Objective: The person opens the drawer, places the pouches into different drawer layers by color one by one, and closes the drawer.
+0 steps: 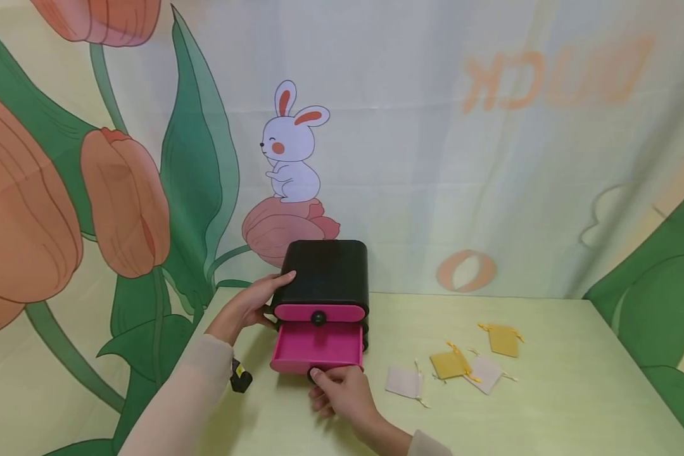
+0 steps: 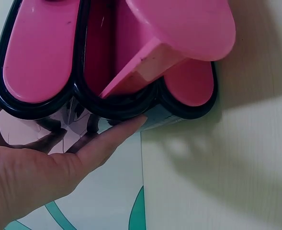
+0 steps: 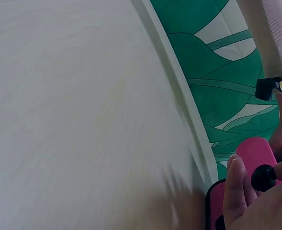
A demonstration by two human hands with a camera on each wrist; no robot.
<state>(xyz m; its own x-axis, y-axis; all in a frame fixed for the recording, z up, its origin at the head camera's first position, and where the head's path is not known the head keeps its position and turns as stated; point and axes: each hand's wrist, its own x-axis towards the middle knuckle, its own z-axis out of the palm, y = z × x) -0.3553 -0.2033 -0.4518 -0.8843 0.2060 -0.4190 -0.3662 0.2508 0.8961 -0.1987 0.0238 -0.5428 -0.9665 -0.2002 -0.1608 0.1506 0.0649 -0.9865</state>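
Note:
A small black cabinet [image 1: 326, 272] with pink drawers stands near the back of the table. Its middle drawer [image 1: 291, 367] is pulled out, and the part of its inside that shows is bare pink. My left hand [image 1: 255, 303] lies against the cabinet's left side; in the left wrist view its fingers [image 2: 114, 139] spread along the black shell. With thumb and fingers, my right hand [image 1: 348, 396] pinches the round black knob [image 3: 263, 178] on the pulled-out drawer. The top drawer [image 1: 344, 313] above it and the bottom drawer [image 2: 191, 86] are closed.
Several small drawstring pouches lie on the table to the right, among them a gold pouch [image 1: 504, 341], another gold pouch [image 1: 449, 365] overlapping a pale one, and a pale pouch [image 1: 403, 382] nearest the cabinet. A printed curtain [image 1: 410, 158] hangs behind the table.

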